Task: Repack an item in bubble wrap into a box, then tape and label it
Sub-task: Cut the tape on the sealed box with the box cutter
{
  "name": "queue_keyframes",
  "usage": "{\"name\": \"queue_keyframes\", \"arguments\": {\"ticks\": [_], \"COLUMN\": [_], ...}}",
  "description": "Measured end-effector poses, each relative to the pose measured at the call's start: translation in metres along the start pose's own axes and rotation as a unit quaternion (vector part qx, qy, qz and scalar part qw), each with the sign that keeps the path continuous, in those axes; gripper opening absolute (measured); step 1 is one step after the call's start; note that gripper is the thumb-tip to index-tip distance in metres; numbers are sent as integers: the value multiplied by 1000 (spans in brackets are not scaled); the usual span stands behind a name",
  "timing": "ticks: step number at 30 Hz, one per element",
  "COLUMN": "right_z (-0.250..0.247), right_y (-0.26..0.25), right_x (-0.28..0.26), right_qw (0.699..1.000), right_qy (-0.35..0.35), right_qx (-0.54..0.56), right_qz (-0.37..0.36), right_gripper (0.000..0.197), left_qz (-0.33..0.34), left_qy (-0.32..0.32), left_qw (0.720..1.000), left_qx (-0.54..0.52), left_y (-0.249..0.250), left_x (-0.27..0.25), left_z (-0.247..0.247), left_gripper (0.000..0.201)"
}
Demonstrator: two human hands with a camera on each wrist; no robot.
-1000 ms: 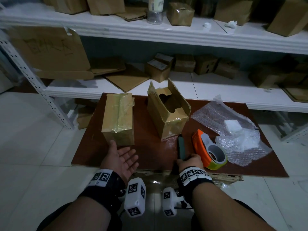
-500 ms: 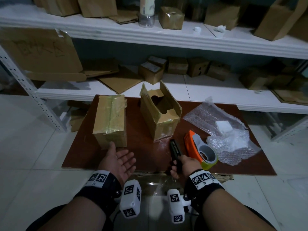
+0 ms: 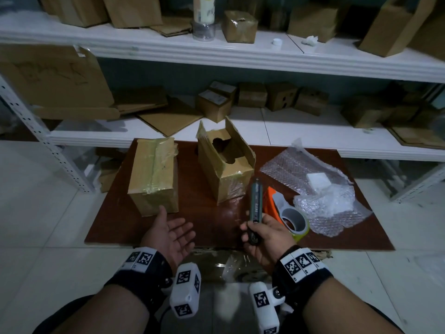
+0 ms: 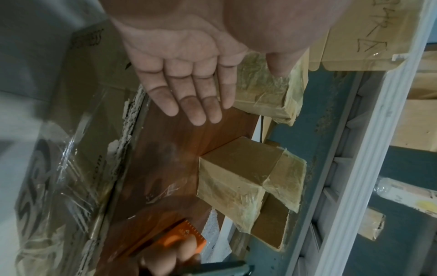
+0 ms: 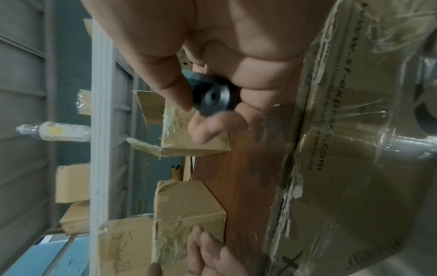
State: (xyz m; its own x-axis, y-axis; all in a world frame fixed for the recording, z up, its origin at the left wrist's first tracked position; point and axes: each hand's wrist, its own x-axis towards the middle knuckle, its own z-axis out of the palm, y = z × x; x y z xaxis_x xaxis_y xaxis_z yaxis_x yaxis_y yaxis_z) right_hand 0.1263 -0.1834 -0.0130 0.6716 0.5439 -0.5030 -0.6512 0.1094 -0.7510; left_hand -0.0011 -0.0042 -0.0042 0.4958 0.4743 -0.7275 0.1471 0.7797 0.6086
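Observation:
My left hand point(image 3: 177, 231) lies palm up and open just in front of the taped-shut cardboard box point(image 3: 154, 174); its straight fingers point(image 4: 189, 97) hold nothing. My right hand point(image 3: 261, 231) grips a dark utility knife point(image 3: 255, 203) by its lower end, tip pointing away towards the open cardboard box point(image 3: 224, 165). The knife's round butt point(image 5: 212, 98) shows between thumb and curled fingers. Bubble wrap point(image 3: 330, 196) with a small white item point(image 3: 317, 180) on it lies at the right of the brown board point(image 3: 212, 225). An orange tape dispenser point(image 3: 284, 213) stands beside my right hand.
White metal shelves point(image 3: 240, 56) behind the board carry several cardboard boxes, flat cardboard sheets and a bottle point(image 3: 204, 18). Flattened taped cardboard point(image 3: 216, 266) lies at the board's near edge. White floor tiles surround the board.
My right hand has picked the knife up off the board and drawn it back a little, tip now raised. The left hand stays palm up by the sealed box.

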Motion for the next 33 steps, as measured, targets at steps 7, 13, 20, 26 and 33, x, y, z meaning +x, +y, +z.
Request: {"name": "queue_keyframes", "arguments": {"ticks": [7,13,20,26,33], "right_z": [-2,-5,-4,5,3], "right_y": [5,11,8,1,1], "right_x": [3,5,3,-1,-3], "right_qw": [997,988,990,998,997], "right_qy": [-50,-86,-80,-46,-7], "right_qx": [-58,-115,-104,4,-29], "right_qz": [-25,-61,-57,-52,-76], "right_gripper": [15,10,13,22,23], "left_qz": [4,0,3,4,3], "left_qy": [4,6,8,6,7], "left_qw": [1000,1000,1000,1000,1000], "left_qx": [10,16,16,15,15], "left_y": [-3,-3,-2,-1,0], "left_x": [2,4,3,2,2], "left_z": [5,6,6,4,3], "left_gripper": [66,67,69,69,70]}}
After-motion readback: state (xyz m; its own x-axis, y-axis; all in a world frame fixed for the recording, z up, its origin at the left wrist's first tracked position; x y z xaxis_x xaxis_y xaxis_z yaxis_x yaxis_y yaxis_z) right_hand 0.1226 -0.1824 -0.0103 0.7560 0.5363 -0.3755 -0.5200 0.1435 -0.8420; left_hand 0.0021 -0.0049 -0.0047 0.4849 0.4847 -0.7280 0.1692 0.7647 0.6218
